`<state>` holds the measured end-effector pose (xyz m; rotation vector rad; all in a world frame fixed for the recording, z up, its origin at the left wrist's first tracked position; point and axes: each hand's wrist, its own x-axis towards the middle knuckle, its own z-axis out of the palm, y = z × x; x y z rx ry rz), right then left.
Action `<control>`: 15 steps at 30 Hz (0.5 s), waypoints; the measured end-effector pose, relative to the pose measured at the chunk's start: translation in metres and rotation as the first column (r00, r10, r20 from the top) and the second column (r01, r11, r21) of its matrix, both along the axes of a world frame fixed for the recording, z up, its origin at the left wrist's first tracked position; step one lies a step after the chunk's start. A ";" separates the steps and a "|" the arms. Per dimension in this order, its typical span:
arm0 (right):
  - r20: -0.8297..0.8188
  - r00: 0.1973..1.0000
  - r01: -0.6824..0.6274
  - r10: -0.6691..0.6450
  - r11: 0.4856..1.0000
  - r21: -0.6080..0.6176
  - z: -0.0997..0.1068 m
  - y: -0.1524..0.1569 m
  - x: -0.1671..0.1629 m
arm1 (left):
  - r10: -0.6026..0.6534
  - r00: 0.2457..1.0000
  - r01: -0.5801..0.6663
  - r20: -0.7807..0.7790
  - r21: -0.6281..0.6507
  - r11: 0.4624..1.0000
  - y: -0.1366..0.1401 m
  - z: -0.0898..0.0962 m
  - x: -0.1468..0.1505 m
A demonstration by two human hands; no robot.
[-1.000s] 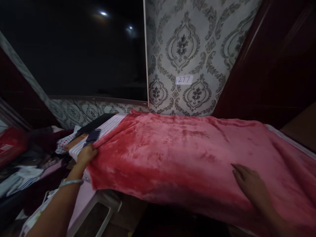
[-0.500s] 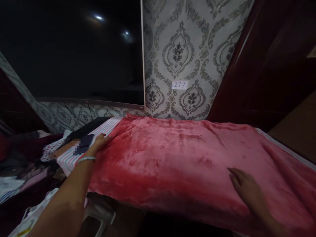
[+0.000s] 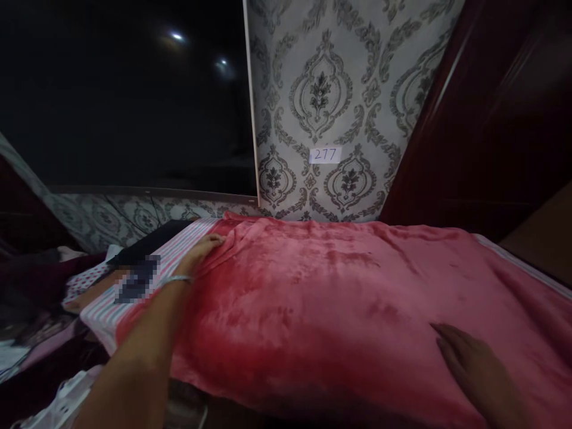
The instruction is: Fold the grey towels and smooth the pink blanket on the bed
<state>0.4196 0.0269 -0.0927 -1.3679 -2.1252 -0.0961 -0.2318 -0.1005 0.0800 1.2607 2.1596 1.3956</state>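
Observation:
A pink-red plush blanket [image 3: 313, 310] lies spread over a table-height surface, with creases near its left end. My left hand [image 3: 203, 249] rests at its far left part, fingers stretched out and touching the small folds there. Beneath the blanket, a striped cloth [image 3: 100, 307] shows along the left side. On the blanket's right half lies my right hand [image 3: 471, 357], its fingers extended and held loosely together on the plush. Neither hand visibly grips anything.
A dark object, partly blurred out [image 3: 138, 280], lies on the striped cloth. Piled clothes [image 3: 40, 310] are at the left. A large dark screen [image 3: 134, 107] hangs on the patterned wall, which bears a paper label reading 277 [image 3: 325, 155]. Dark red panelling [image 3: 482, 119] stands at the right.
My left hand has moved right and farther back across the blanket's left edge. My right hand appears lower and farther right in the view, which has itself shifted slightly.

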 end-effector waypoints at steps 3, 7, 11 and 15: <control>0.003 1.000 -0.014 0.014 1.000 0.013 -0.006 0.003 0.004 | -0.299 0.954 0.295 -0.026 -0.098 0.950 0.015 -0.013 0.021; 0.009 1.000 -0.007 0.007 1.000 0.005 -0.007 0.003 0.005 | -0.461 0.878 0.437 -0.128 -0.178 0.882 0.017 -0.039 0.045; 0.014 1.000 -0.003 0.003 1.000 0.005 -0.001 -0.001 0.002 | -0.275 0.902 0.214 -0.333 -0.208 0.954 0.022 -0.055 0.054; 0.006 1.000 0.019 -0.019 1.000 0.010 0.005 -0.004 -0.002 | -0.205 0.880 0.081 -0.428 -0.291 0.953 0.043 -0.061 0.066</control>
